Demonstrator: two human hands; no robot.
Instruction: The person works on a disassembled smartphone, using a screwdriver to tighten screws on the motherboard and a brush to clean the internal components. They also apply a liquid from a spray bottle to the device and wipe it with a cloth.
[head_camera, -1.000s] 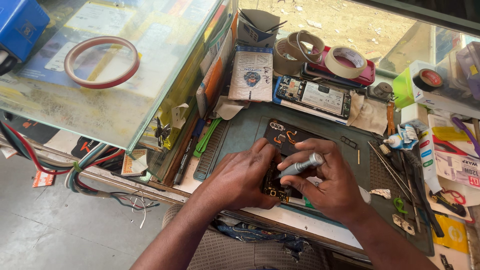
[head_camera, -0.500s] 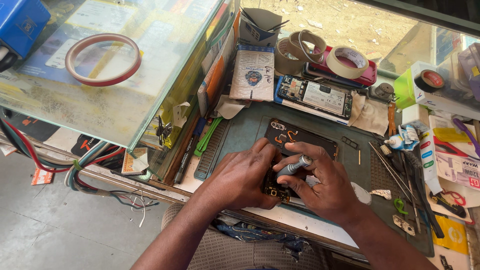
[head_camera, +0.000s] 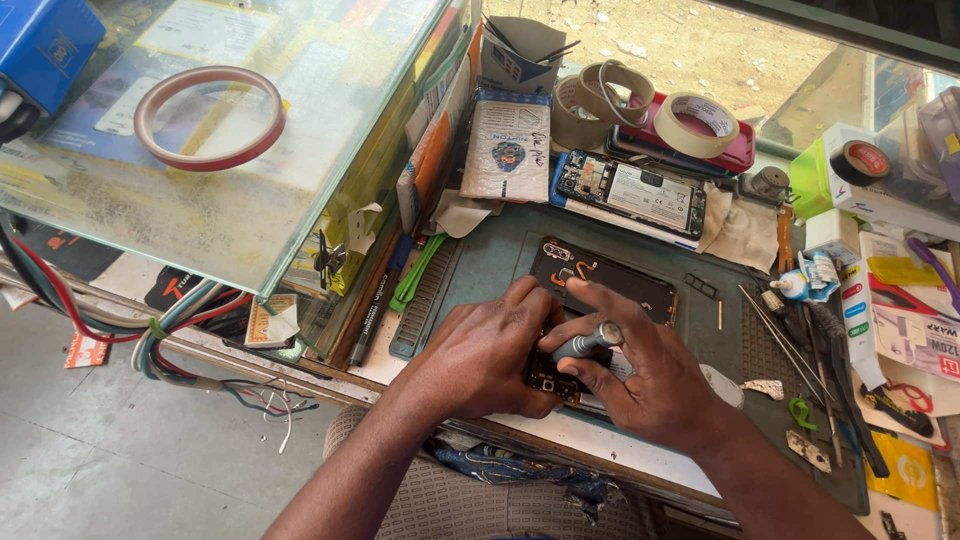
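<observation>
Two hands work close together over the green mat (head_camera: 480, 265) on the counter (head_camera: 400, 365). Beyond the fingers lies a dark phone back panel (head_camera: 640, 285), and farther off an opened phone (head_camera: 630, 195) with its insides showing, then rolls of tape (head_camera: 700, 122). Under the fingers sits the small circuit board (head_camera: 552, 378), pinned flat by the left hand (head_camera: 480, 358), whose fingers curl closed over its near edge. The right hand (head_camera: 655, 385) has its fingers wrapped around a silver screwdriver (head_camera: 585, 343), tip aimed down at the board. Good work here likely means keeping the driver upright, pressing lightly, and holding the board steady so no tiny screw slips.
</observation>
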